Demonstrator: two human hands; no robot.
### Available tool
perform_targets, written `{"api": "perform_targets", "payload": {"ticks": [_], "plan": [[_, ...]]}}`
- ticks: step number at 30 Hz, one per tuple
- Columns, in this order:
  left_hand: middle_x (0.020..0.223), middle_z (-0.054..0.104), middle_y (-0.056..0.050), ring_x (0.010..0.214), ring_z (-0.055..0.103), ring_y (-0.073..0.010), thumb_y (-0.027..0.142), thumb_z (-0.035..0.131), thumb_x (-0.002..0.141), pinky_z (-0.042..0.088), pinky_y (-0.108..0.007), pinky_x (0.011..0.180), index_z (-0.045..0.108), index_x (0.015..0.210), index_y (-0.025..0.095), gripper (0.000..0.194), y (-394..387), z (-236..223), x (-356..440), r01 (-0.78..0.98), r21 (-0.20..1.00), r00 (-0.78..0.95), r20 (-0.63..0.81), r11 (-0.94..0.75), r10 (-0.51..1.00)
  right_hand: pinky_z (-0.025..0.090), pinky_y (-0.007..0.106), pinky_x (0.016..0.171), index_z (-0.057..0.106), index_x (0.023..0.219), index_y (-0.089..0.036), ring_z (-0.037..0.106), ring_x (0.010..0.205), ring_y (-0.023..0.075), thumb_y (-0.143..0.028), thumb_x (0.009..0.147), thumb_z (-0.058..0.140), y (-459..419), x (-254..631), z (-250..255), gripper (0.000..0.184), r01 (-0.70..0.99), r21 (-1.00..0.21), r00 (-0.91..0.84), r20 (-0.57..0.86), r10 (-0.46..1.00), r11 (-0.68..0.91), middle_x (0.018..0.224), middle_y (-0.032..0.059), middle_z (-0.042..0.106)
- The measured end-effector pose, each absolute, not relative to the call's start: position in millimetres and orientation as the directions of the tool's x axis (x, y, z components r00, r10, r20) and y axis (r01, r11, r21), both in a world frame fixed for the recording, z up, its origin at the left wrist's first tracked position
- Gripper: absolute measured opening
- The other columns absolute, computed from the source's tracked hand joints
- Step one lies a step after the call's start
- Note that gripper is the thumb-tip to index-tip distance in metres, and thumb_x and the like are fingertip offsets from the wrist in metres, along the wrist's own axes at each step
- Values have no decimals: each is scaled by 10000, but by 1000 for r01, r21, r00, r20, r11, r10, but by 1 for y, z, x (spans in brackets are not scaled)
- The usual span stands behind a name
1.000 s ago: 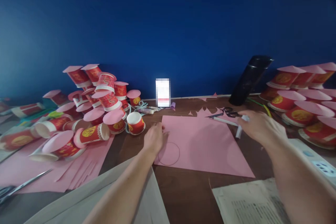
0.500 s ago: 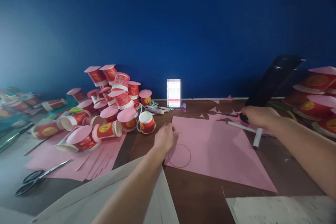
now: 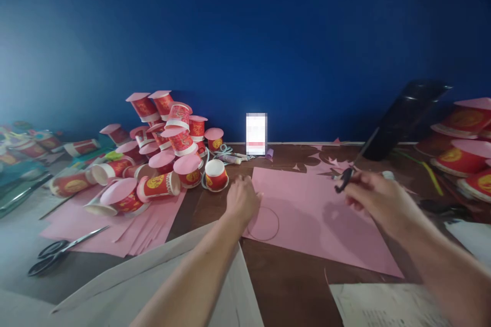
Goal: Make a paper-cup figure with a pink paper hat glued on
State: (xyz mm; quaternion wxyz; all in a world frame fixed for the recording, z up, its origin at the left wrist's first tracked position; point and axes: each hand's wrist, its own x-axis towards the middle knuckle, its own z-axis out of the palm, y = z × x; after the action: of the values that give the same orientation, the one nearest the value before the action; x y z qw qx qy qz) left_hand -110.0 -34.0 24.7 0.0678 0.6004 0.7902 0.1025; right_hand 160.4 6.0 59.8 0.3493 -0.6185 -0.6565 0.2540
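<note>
over brown tabletop (image 3: pixel 287 286) by blue wall (image 3: pixel 245 36), right hand (image 3: pixel 379 199) grips scissors (image 3: pixel 346 180), left hand (image 3: pixel 243 198) curls at paper (image 3: pixel 299 219), hold unclear.

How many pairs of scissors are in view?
2: one pair lies at left, partly over pink sheets; a second pair is in the right hand. More may be hidden; a dark shape at right is too blurred to tell.

Smooth, matt paper is seen in the pink sheet (image 3: pixel 299 214), which is laid on a desk (image 3: pixel 286 286) surfaced in dark, dull wood grain. The red cup (image 3: pixel 218 183) is formed of printed paper, dark plastic-looking handles are shown by the held scissors (image 3: pixel 347 176), and glossy highlights are caught by the black bottle (image 3: pixel 399 122).
</note>
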Motion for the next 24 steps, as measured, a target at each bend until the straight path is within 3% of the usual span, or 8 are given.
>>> {"api": "perform_targets", "payload": {"ticks": [1,3,7,10,15,18,20,24], "plan": [[1144,597,-186,1056,587,-304,395,588,811,431,-367,896,570,1112,108,416,-36,26,-107,951,194,-250,28,240,968,464,290,502,662,773,-183,603,508,181,-390,769,627,-10,152,53,210,530,-845,-89,33,995,76,585,63,669],[1114,603,-198,1056,579,-316,333,543,846,425,-387,909,586,1090,87,350,-39,27,-101,973,130,-197,31,192,980,502,295,526,648,930,-197,646,575,201,-409,808,591,-34,138,38,251,419,-907,-196,-39,980,47,648,52,693],[1111,609,-188,1022,597,-291,252,477,872,432,-371,880,604,1074,106,279,-43,29,-97,979,126,-164,9,161,986,539,331,724,621,966,-214,698,867,243,-370,789,612,-51,122,12,236,510,-838,-173,122,977,195,922,66,731],[1076,640,-158,1007,611,-275,292,524,847,437,-343,849,612,1057,131,279,-41,29,-103,955,219,-202,-15,200,979,518,345,791,598,962,-225,686,915,237,-331,792,591,-48,118,1,201,577,-762,-223,202,954,296,982,49,724],[1060,690,-94,956,639,-226,337,613,758,444,-295,789,595,1117,172,395,-33,26,-119,828,469,-286,-118,307,951,507,316,762,588,938,-222,684,870,213,-307,807,557,-45,114,-2,159,566,-763,-266,189,945,312,944,39,722],[1012,705,-64,898,650,-199,323,608,750,448,-270,746,647,970,197,257,-31,24,-123,783,537,-245,-195,313,950,496,312,746,590,923,-219,678,855,214,-309,802,553,-45,113,0,156,581,-758,-275,161,948,297,931,39,718],[1057,688,-92,931,645,-220,329,614,750,450,-286,773,653,962,189,257,-33,25,-122,825,485,-247,-153,291,957,487,308,738,594,913,-219,673,851,214,-315,794,549,-45,114,0,159,597,-750,-275,143,951,285,923,37,715],[1199,607,-212,1109,579,-322,349,650,735,422,-367,900,586,1156,103,491,-39,29,-114,913,325,-265,12,247,964,469,297,736,600,905,-219,662,850,211,-314,776,542,-45,115,-2,170,630,-731,-269,110,957,261,921,36,710]]}}
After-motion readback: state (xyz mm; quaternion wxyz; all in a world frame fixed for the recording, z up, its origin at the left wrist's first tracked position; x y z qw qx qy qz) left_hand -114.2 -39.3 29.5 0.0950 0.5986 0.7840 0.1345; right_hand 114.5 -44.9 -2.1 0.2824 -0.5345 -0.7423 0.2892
